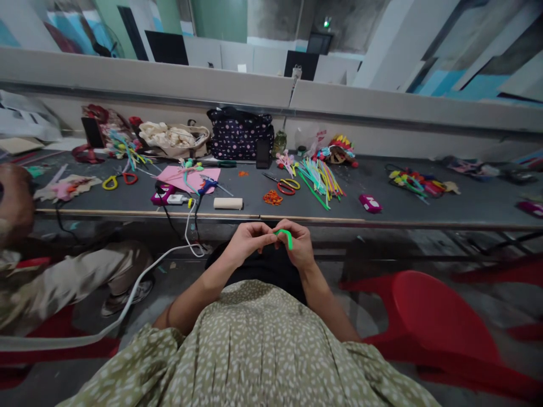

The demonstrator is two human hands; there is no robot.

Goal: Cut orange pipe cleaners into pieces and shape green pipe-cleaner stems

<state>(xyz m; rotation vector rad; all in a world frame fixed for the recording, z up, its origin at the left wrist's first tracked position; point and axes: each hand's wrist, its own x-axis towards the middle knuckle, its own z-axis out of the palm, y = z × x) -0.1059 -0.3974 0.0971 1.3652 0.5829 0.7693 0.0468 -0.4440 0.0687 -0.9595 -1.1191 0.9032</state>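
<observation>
One long, matte dark worktop (pixel 373 196) spans the view, with one soft, dotted fabric bag (pixel 235 135) at its back. One loose bundle of thin, straight coloured stems (pixel 320 181) lies on it. Just before its front edge, the left hand (pixel 251 240) and right hand (pixel 299 244) are close together. Two pairs of scissors (pixel 280 182) have looped red and yellow handles; one smooth, pale cylinder (pixel 228 203) lies near the edge. One green stem (pixel 289 237), probably fuzzy, curves like a hook between the hands, pinched by the fingers of both
</observation>
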